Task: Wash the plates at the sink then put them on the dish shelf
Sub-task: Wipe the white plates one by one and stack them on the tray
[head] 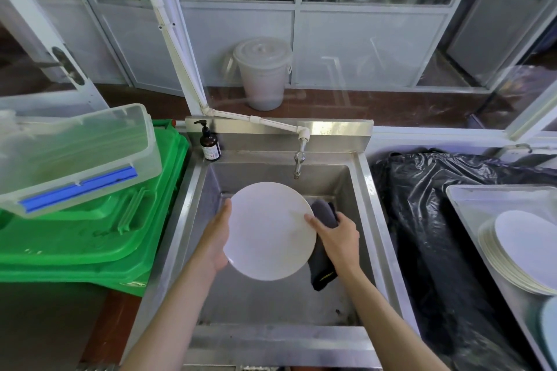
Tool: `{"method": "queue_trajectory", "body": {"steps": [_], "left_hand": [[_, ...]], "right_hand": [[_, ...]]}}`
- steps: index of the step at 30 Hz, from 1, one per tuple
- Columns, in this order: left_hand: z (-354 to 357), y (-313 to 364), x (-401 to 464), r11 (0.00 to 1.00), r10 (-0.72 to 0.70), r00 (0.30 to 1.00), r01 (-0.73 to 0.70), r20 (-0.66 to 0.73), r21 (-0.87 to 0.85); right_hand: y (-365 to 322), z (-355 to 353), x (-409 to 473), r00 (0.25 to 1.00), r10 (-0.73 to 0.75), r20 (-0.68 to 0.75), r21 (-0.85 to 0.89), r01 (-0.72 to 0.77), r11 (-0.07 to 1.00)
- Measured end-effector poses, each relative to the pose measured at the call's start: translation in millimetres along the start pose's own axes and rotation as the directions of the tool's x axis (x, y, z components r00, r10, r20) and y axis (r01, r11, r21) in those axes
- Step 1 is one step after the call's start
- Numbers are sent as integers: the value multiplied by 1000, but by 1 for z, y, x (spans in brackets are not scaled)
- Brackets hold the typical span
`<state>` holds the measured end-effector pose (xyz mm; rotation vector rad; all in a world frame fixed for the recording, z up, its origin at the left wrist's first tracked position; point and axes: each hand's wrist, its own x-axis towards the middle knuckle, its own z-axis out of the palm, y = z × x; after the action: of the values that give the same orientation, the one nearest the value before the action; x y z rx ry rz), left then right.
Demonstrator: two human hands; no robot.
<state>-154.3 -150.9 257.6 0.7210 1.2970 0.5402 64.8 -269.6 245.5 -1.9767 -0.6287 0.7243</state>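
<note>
At far left, a clear plastic bin (75,156) rests tilted on stacked green lids (99,235), whose right edge lies just beside the sink (373,220) rim. A brown pump bottle (210,143) stands on the sink's rear left corner. The left hand (218,238) cups the left rim of the white plate (269,230), fingers curled behind it. The plate is held tilted over the basin, below the tap (298,164), apart from all four walls. The right hand (334,236) grips a dark cloth (322,265) against the plate's right edge, thumb on the face. A black bag (437,235) lies right of the sink; beyond it, stacked plates (521,253) sit in a metal tray (470,199).
</note>
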Motion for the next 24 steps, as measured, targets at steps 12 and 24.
{"method": "queue_trajectory", "body": {"steps": [12,24], "left_hand": [[43,2,-20,981,184,983,-184,-2,56],[44,20,-25,957,253,948,-274,-194,-92]], "right_hand": [[-39,17,19,473,-848,240,-291,868,402],[19,42,-45,619,-778,104,-281,769,574]]}}
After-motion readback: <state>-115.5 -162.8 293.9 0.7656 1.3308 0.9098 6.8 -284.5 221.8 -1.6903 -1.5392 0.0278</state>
